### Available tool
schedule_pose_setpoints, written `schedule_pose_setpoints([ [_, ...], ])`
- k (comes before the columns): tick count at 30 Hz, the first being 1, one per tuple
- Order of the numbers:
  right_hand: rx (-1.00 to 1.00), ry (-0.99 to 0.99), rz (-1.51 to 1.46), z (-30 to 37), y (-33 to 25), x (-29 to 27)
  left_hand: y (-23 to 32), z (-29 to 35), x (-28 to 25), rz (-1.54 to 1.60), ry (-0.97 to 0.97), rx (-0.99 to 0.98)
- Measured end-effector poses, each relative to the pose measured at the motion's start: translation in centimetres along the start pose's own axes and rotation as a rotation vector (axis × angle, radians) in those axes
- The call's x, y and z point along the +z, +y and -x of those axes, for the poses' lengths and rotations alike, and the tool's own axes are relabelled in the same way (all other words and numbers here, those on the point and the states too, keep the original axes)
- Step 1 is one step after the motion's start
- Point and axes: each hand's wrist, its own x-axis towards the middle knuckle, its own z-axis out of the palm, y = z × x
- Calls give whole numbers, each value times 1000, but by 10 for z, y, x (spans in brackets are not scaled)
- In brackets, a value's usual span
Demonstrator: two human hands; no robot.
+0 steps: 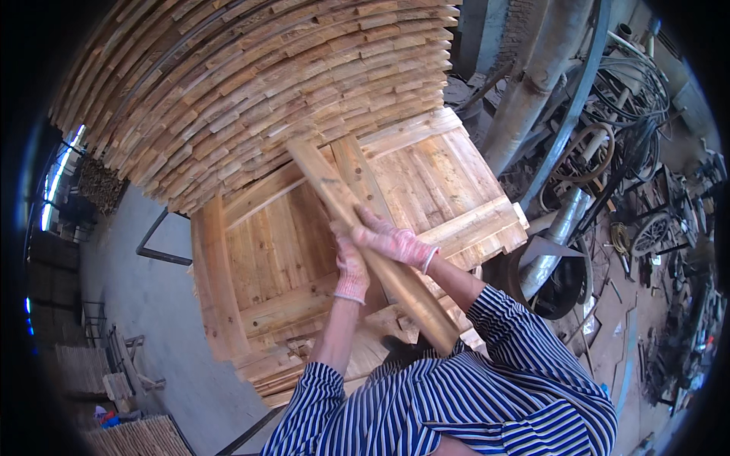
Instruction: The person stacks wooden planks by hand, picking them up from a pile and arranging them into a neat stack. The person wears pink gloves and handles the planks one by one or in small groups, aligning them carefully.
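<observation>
A long wooden board (pixel 414 292) slants across the middle, its far end by the stacked planks and its near end close to my striped shirt. My left hand (pixel 350 266), in a pinkish-white knitted glove, is closed on the board's left edge. From the right side my right hand (pixel 397 242), gloved alike, grips it with the fingers over the top. Beneath the board lies a framed wooden panel (pixel 285 254) with knotty slats, resting on a pile of similar panels. A second panelled section (pixel 433 178) shows on the right.
Beyond the panels rises a tall stack of planks (pixel 304 83), ends facing me. On the right stand thick metal pipes (pixel 528 91), with coiled cables (pixel 631 83) and scrap on the floor. A dark metal bar (pixel 160 247) juts out at the left above grey floor (pixel 175 319).
</observation>
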Motion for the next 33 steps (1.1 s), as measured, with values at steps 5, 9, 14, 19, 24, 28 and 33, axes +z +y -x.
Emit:
schedule_pose_setpoints([
  [5, 315, 158, 236, 23, -49, -51, -3, -33, -26, -1155, -264, 327],
  [9, 395, 228, 494, 10, 28, -88, -16, -24, 7, -1936, -434, 330],
  [14, 438, 155, 558, -9, 18, -58, -20, -27, -21, -1929, -400, 320],
  [19, 342, 249, 422, -2, 38, -47, -6, -21, -18, -1876, -365, 281],
  [24, 171, 353, 276, -14, 66, -83, 1, -24, -10, -1787, -354, 296],
  [28, 62, 192, 180, -6, 4, -101, 15, 7, -9, -1260, -211, 170],
  [33, 101, -137, -398, -30, -32, -64, 10, 58, -17, -786, 64, 452],
])
